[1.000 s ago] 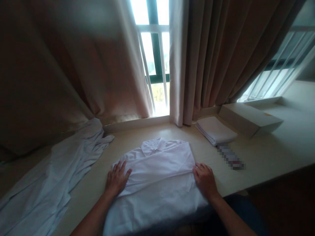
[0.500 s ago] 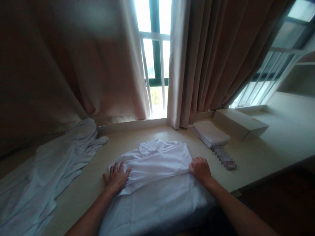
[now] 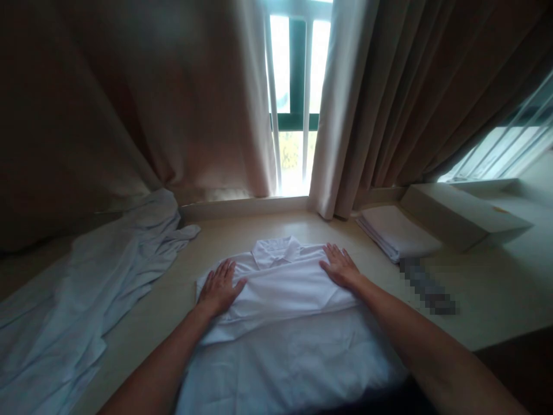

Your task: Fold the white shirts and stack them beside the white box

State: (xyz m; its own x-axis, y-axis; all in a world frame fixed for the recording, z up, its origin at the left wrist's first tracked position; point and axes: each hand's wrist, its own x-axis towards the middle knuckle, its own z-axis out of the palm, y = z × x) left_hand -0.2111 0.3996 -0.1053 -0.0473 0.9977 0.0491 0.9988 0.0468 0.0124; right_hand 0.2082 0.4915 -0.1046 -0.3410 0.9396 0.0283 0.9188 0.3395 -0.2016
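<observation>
A white collared shirt (image 3: 280,291) lies on the pale table, its collar toward the window and its lower part reaching toward me. My left hand (image 3: 220,288) rests flat on the shirt's left side, fingers stretched out. On the right shoulder area, my right hand (image 3: 340,265) also lies flat with its fingers extended. Neither hand grips the cloth. The front edge of the shirt runs down out of the picture between my forearms.
Rumpled white garments (image 3: 116,259) lie along the left of the table (image 3: 228,225). To the right are a folded white cloth (image 3: 400,230), a blurred-out item (image 3: 427,288) and a pale box (image 3: 466,213). Curtains (image 3: 207,104) hang at the back around a barred window.
My right hand has opened from a closed grip at the shirt's right edge and now lies flat farther up on it. My left hand has slid slightly upward. The view has shifted.
</observation>
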